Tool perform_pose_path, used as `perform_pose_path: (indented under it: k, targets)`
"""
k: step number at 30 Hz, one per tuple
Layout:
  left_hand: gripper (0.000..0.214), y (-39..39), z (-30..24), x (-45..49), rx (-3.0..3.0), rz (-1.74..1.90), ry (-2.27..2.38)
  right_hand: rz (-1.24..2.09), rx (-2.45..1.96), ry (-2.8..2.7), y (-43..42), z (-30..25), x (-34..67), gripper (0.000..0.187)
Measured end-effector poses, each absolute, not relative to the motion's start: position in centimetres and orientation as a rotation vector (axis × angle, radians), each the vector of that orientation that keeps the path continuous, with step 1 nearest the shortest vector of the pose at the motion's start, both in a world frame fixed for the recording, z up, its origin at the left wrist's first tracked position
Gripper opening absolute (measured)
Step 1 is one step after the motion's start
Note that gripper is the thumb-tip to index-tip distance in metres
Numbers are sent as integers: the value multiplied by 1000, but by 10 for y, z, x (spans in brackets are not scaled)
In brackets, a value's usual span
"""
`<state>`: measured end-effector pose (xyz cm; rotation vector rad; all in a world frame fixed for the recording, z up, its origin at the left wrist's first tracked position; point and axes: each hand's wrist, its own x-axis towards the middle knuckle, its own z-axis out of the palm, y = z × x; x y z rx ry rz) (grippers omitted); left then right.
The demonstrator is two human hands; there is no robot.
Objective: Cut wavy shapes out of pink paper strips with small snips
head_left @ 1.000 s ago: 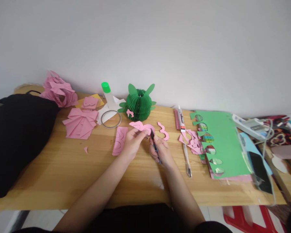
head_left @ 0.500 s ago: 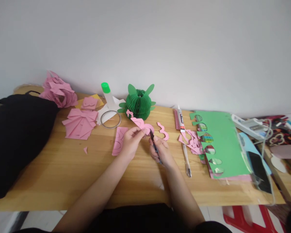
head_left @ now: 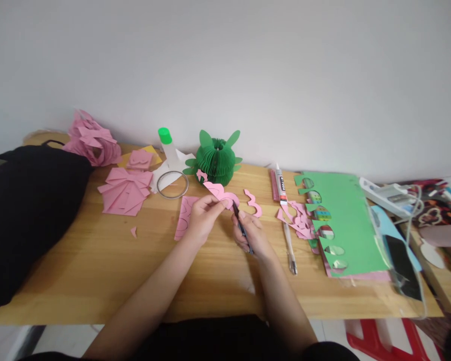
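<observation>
My left hand point(head_left: 205, 215) pinches a pink paper strip point(head_left: 215, 189) with a wavy, scalloped edge. My right hand point(head_left: 250, 232) is closed around a slim dark cutting tool point(head_left: 242, 228). Its tip meets the strip's right end; scissors or craft knife, I cannot tell. Behind the strip stands a green pleated paper ball point(head_left: 215, 161) with leaf shapes, like a cactus. A curved pink cutout point(head_left: 252, 203) lies just beyond my right hand. Partly under my left hand is a pink paper piece with drawn curves point(head_left: 182, 218).
On the left are folded pink papers point(head_left: 125, 192), a black bag point(head_left: 33, 215), a tape roll point(head_left: 173, 184) and a green-capped glue bottle point(head_left: 167, 143). To the right lie a glue tube point(head_left: 281, 185), pen point(head_left: 290, 250), pink scraps point(head_left: 300, 220), green sheet point(head_left: 349, 220) and phone point(head_left: 403, 265).
Both hands, the pink strip and the dark tool keep almost the same pose. The whole view has shifted very slightly.
</observation>
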<state>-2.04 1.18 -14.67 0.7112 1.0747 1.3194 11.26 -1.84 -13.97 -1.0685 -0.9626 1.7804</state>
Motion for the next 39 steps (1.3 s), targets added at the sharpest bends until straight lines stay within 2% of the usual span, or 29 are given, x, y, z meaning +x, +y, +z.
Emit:
perform_pose_path:
  k: [11,39]
  targets:
    - [21,7,-151,-12,661,1260,1000,1732,-1063,-919,-19,-145,108,50]
    - [16,8,-148,-13,625,1318,989,1773,-1013,-916,-19,-143,109,48]
